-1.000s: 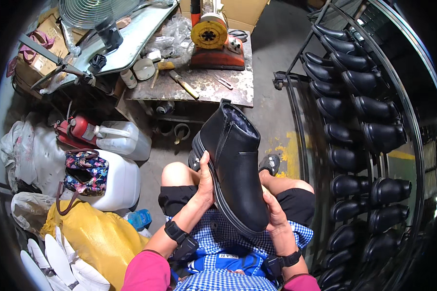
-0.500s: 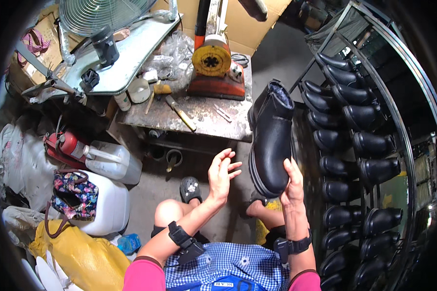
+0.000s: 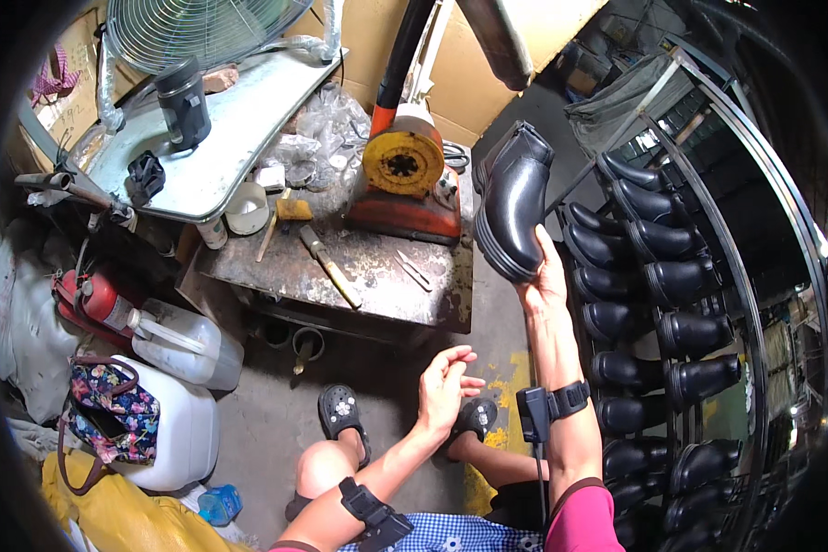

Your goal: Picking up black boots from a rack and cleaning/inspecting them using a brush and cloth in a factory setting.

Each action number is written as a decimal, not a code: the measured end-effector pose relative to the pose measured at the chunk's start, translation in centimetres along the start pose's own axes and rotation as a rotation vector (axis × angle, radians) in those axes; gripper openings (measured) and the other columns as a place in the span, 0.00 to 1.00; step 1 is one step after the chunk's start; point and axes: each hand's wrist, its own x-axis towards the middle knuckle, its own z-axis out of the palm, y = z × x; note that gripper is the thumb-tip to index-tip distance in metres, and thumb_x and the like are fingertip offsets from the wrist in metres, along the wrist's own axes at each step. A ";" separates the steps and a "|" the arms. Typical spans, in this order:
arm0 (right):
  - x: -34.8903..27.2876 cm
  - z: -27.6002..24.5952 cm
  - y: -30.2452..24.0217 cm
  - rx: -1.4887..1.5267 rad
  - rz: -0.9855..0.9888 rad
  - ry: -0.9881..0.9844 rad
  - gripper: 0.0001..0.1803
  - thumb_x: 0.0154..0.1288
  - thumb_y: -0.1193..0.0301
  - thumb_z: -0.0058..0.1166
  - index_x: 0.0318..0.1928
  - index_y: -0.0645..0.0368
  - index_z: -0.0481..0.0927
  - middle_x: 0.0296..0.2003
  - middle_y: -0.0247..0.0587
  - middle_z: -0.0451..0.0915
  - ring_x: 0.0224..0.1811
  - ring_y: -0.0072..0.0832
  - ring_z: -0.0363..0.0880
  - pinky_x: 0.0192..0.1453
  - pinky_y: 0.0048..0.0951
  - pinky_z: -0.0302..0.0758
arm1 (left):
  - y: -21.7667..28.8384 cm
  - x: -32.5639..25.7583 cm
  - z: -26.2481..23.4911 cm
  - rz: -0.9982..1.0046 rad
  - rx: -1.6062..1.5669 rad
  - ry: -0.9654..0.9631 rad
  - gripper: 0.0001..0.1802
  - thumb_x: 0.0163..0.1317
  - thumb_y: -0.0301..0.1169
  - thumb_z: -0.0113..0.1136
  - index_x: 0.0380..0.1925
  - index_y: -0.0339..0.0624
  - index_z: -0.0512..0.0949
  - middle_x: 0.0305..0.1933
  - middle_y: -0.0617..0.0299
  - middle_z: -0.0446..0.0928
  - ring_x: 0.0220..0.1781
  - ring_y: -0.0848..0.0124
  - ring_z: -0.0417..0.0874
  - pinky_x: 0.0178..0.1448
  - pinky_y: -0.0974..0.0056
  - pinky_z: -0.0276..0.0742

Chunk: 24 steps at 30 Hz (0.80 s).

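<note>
A black leather ankle boot (image 3: 513, 198) is up in front of me, right of the workbench, its toe toward me. My right hand (image 3: 545, 271) grips it by the toe end, thumb along the side and the other fingers hidden beneath. Above the floor, lower down and apart from the boot, my left hand (image 3: 443, 391) holds nothing, its fingers loosely bent and spread. Close by on the right, a metal rack (image 3: 754, 304) carries rows of similar black boots (image 3: 616, 322).
On the worn workbench (image 3: 276, 258) stands an orange machine with a yellow wheel (image 3: 402, 164). A brush (image 3: 329, 267) and tweezers (image 3: 414, 270) lie before it. At left are a fan (image 3: 202, 32), a red extinguisher (image 3: 106, 302), plastic jugs (image 3: 189, 345) and a floral bag (image 3: 115, 409).
My right arm has reached forward, carrying the boot farther away, and the boot has turned to show less of its opening. My left hand has shifted lower and slightly right. The view has moved.
</note>
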 end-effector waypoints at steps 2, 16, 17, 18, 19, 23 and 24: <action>1.5 0.9 -0.5 0.024 -0.001 -0.017 0.15 0.60 0.67 0.55 0.44 0.63 0.76 0.40 0.46 0.80 0.39 0.32 0.81 0.44 0.36 0.80 | 0.3 0.0 0.4 -0.028 -0.013 -0.023 0.15 0.65 0.27 0.42 0.50 0.36 0.69 0.47 0.55 0.74 0.31 0.72 0.81 0.34 0.71 0.78; 4.2 5.8 -0.1 0.009 -0.036 0.014 0.13 0.62 0.62 0.52 0.40 0.57 0.78 0.33 0.39 0.82 0.30 0.31 0.82 0.30 0.35 0.83 | 1.1 -0.1 0.0 -0.067 -0.033 -0.039 0.14 0.65 0.27 0.42 0.49 0.36 0.70 0.47 0.56 0.75 0.32 0.72 0.81 0.36 0.72 0.77; 4.4 5.6 -0.6 0.002 -0.036 0.016 0.13 0.62 0.61 0.52 0.40 0.57 0.78 0.33 0.39 0.82 0.30 0.31 0.82 0.30 0.35 0.83 | 1.0 -0.1 0.2 -0.068 -0.030 -0.048 0.14 0.65 0.27 0.42 0.49 0.36 0.70 0.47 0.56 0.75 0.32 0.73 0.81 0.36 0.72 0.77; 4.7 5.5 -0.1 0.001 -0.017 0.015 0.14 0.61 0.61 0.52 0.39 0.57 0.78 0.33 0.38 0.82 0.30 0.31 0.82 0.30 0.34 0.83 | 0.9 -0.1 -0.1 -0.068 -0.023 -0.037 0.14 0.65 0.27 0.42 0.49 0.36 0.70 0.47 0.56 0.75 0.32 0.73 0.81 0.36 0.71 0.77; 4.8 5.5 0.4 0.004 -0.008 0.012 0.14 0.61 0.61 0.52 0.39 0.57 0.78 0.33 0.38 0.82 0.30 0.31 0.82 0.30 0.34 0.83 | 0.9 -0.1 -0.4 -0.065 -0.021 -0.028 0.14 0.65 0.27 0.42 0.49 0.36 0.70 0.47 0.56 0.75 0.32 0.73 0.81 0.36 0.71 0.77; 5.6 5.1 0.5 -0.003 0.000 -0.017 0.16 0.60 0.61 0.54 0.40 0.60 0.77 0.35 0.42 0.81 0.31 0.34 0.82 0.32 0.34 0.83 | 1.0 -0.2 -0.5 -0.066 -0.021 -0.022 0.14 0.65 0.26 0.42 0.49 0.36 0.70 0.46 0.56 0.75 0.31 0.73 0.81 0.36 0.71 0.78; 5.7 4.9 0.2 -0.014 0.011 -0.037 0.17 0.60 0.61 0.54 0.41 0.61 0.77 0.36 0.43 0.81 0.32 0.35 0.82 0.32 0.34 0.83 | 0.9 -0.2 -0.3 -0.073 -0.029 -0.026 0.14 0.65 0.26 0.42 0.48 0.36 0.70 0.46 0.56 0.75 0.31 0.73 0.81 0.36 0.71 0.78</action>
